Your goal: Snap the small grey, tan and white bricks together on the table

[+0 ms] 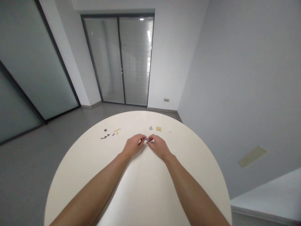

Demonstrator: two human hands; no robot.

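Observation:
Between my two hands, over the middle of the round white table (145,175), is a small grey-blue piece (147,140), too small to name more exactly. The fingers of my left hand (134,145) pinch it from the left. From the other side my right hand (160,146) grips it with thumb and fingertips. Just beyond my right hand lie two narrow grey strips (150,128) and a flat yellowish piece (159,129). A small whitish piece (169,131) rests to the right of those.
Left of my hands several small dark pieces (108,135) lie scattered. A dark square piece (105,130), a long yellow strip (117,130) and a short yellow piece (117,133) are near them. The table's curved far edge (138,111) faces a glass door (121,62).

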